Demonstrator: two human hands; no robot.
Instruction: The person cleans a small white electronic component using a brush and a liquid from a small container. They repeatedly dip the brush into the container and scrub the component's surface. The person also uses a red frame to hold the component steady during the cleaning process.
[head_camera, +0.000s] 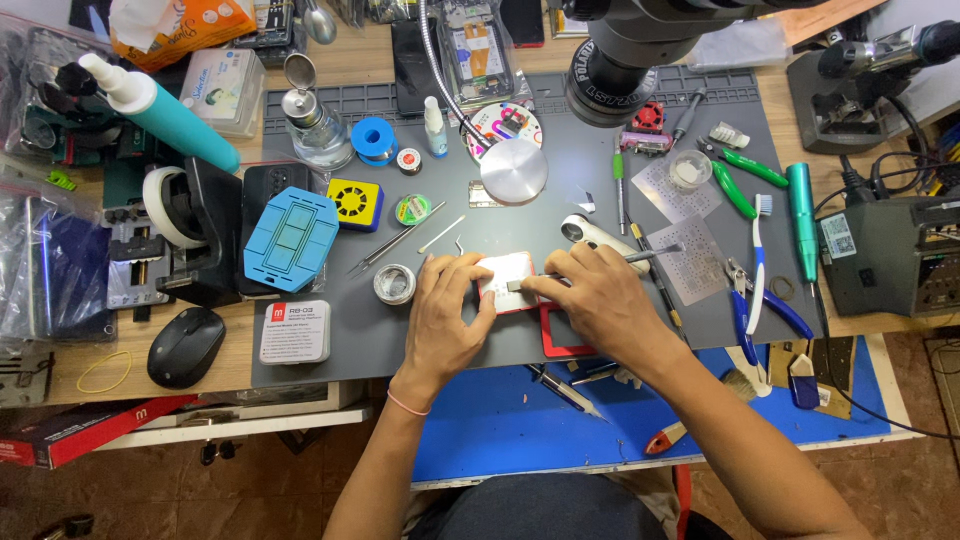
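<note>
My left hand (445, 315) presses down on the left edge of a small white and red pad (505, 275) on the grey work mat (330, 345). My right hand (590, 295) grips a metal tool (655, 255) whose flat tip lies across the pad's middle. Both hands meet over the pad. What lies under the tool tip is too small to make out.
A microscope head (625, 50) hangs over the back of the mat. Tweezers (395, 240), a solder wire reel (394, 284), a blue plastic fixture (291, 238), a black mouse (186, 346), pliers (760, 305), a toothbrush (757, 260) and metal stencils (700, 260) surround the hands.
</note>
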